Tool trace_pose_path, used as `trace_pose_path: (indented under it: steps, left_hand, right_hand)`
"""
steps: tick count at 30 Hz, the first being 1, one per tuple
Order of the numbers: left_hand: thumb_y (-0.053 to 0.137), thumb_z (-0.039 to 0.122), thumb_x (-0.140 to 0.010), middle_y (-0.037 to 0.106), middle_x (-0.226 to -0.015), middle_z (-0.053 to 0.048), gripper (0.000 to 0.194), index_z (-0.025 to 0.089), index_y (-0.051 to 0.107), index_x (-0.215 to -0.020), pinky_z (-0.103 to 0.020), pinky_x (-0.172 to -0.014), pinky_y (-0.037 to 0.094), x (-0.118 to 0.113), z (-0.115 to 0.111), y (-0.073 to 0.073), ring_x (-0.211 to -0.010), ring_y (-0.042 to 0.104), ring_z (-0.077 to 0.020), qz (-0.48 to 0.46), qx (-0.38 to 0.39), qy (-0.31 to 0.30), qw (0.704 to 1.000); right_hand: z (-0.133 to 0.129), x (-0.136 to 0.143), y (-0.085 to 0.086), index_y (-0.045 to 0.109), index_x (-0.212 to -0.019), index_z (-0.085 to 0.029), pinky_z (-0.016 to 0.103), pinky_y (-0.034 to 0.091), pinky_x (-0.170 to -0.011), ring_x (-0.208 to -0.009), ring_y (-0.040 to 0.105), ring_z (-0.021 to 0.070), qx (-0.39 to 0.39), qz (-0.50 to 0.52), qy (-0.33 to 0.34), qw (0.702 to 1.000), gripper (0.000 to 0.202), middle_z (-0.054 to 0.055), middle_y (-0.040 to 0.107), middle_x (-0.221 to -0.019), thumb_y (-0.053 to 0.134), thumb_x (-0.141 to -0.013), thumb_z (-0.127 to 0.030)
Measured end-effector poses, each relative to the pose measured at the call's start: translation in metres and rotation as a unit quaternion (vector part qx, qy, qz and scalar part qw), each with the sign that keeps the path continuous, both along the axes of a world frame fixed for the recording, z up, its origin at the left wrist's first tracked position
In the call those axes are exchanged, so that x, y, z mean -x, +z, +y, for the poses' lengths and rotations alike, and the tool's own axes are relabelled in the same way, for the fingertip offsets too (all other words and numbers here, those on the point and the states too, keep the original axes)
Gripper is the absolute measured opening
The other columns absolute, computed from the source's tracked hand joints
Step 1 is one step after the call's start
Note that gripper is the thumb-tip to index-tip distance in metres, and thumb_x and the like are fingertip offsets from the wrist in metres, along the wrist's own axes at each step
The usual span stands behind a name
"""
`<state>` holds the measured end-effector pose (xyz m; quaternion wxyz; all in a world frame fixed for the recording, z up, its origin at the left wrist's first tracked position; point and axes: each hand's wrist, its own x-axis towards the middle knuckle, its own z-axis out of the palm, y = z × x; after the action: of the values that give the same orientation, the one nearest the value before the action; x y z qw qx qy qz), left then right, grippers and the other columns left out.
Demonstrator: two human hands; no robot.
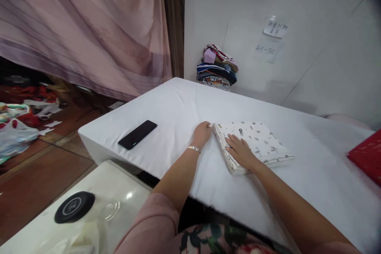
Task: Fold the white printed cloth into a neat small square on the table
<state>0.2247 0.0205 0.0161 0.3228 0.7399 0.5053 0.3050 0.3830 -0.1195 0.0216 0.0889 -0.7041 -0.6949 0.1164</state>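
Note:
A folded white cloth (258, 137) with a small printed pattern lies on the white-covered table (175, 107), its stacked layers showing along the left edge. My left hand (203, 133), with a bracelet at the wrist, has its fingers curled together at the cloth's far left corner and seems to pinch it. Flat on top of the cloth, near that layered edge, rests my right hand (240, 151) with fingers spread. A black phone (137, 134) lies on the table to the left of my left hand.
Folded fabrics (217, 67) are stacked behind the table by the wall. A red object (367, 156) sits at the right edge. A pink curtain (119, 27) hangs at left. Nearer me, a white surface (127, 190) carries a round black object (74, 207). Plastic bags (14, 139) lie on the floor.

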Motion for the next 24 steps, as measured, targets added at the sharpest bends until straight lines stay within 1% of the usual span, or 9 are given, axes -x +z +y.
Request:
trace_pose_path:
  steps: [3,6,8,10,13,15,18,21,24]
  left_hand:
    - [0.053,0.029,-0.081,0.068,-0.082,-0.003,0.016,0.019,0.066,-0.08,-0.025,-0.069,0.042,0.004,-0.023,0.005,-0.075,0.059,-0.0152,0.008,0.022,0.002,1.0]
    - [0.052,0.033,-0.08,0.064,-0.067,-0.001,0.023,0.018,0.061,-0.065,-0.024,-0.061,0.039,0.001,-0.046,0.005,-0.064,0.055,-0.0132,-0.039,0.063,-0.043,0.996]
    - [0.052,0.037,-0.08,0.058,-0.058,0.001,0.027,0.018,0.057,-0.061,-0.023,-0.057,0.038,-0.002,-0.056,0.005,-0.057,0.053,-0.0121,-0.087,0.104,-0.065,0.989]
    - [0.054,0.04,-0.078,0.053,-0.05,0.003,0.029,0.018,0.053,-0.059,-0.023,-0.053,0.038,-0.004,-0.062,0.005,-0.051,0.05,-0.011,-0.126,0.149,-0.074,0.978]
    - [0.056,0.036,-0.076,0.048,-0.045,0.005,0.027,0.018,0.051,-0.057,-0.022,-0.051,0.036,-0.005,-0.064,0.003,-0.046,0.047,-0.01,-0.152,0.177,-0.075,0.969]
    - [0.057,0.031,-0.075,0.048,-0.044,0.005,0.024,0.018,0.051,-0.057,-0.022,-0.051,0.035,-0.006,-0.061,0.001,-0.046,0.047,-0.0096,-0.151,0.173,-0.074,0.97]
    - [0.057,0.029,-0.075,0.049,-0.045,0.005,0.022,0.017,0.053,-0.057,-0.022,-0.05,0.034,-0.006,-0.058,-0.003,-0.047,0.046,-0.0095,-0.137,0.17,-0.083,0.972]
    - [0.056,0.03,-0.075,0.049,-0.044,0.005,0.023,0.017,0.053,-0.056,-0.022,-0.051,0.035,-0.006,-0.055,-0.004,-0.046,0.046,-0.0092,-0.132,0.173,-0.102,0.971]
    - [0.056,0.03,-0.075,0.048,-0.043,0.005,0.024,0.017,0.053,-0.055,-0.022,-0.05,0.034,-0.005,-0.054,-0.004,-0.045,0.044,-0.009,-0.135,0.176,-0.113,0.969]
  right_hand:
    - [0.001,-0.002,0.003,0.043,-0.136,-0.024,0.049,0.012,-0.112,-0.139,0.018,0.0229,-0.008,0.04,-0.016,0.999,0.053,0.005,0.028,-0.15,0.033,-0.09,-0.047]
    - [0.005,-0.003,0.012,0.057,-0.123,-0.022,0.041,0.025,-0.109,-0.132,0.035,0.0225,-0.037,0.12,-0.049,0.991,0.045,0.006,0.044,-0.141,0.043,-0.086,-0.043]
    - [0.009,-0.002,0.021,0.065,-0.11,-0.021,0.034,0.037,-0.099,-0.117,0.051,0.0207,-0.073,0.165,-0.088,0.98,0.037,0.006,0.059,-0.125,0.045,-0.083,-0.038]
    - [0.014,0.002,0.028,0.068,-0.096,-0.021,0.03,0.044,-0.086,-0.097,0.06,0.019,-0.096,0.178,-0.118,0.972,0.03,0.004,0.069,-0.103,0.045,-0.082,-0.034]
    - [0.026,0.011,0.033,0.068,-0.081,-0.02,0.027,0.043,-0.068,-0.075,0.06,0.0169,-0.079,0.147,-0.11,0.98,0.026,0.002,0.069,-0.078,0.046,-0.082,-0.034]
    - [0.035,0.015,0.032,0.067,-0.077,-0.019,0.026,0.04,-0.064,-0.071,0.059,0.0164,-0.057,0.106,-0.106,0.987,0.024,0.002,0.068,-0.074,0.049,-0.08,-0.034]
    - [0.043,0.016,0.029,0.067,-0.075,-0.017,0.025,0.037,-0.064,-0.075,0.058,0.0163,-0.037,0.06,-0.113,0.991,0.019,0.004,0.068,-0.078,0.052,-0.078,-0.028]
    - [0.044,0.013,0.03,0.066,-0.074,-0.017,0.023,0.038,-0.063,-0.071,0.058,0.0147,-0.029,0.077,-0.11,0.991,0.016,0.003,0.068,-0.074,0.052,-0.077,-0.023]
    - [0.042,0.012,0.032,0.065,-0.076,-0.017,0.022,0.039,-0.057,-0.057,0.056,0.0125,-0.015,0.132,-0.122,0.984,0.016,0.0,0.064,-0.06,0.05,-0.078,-0.023]
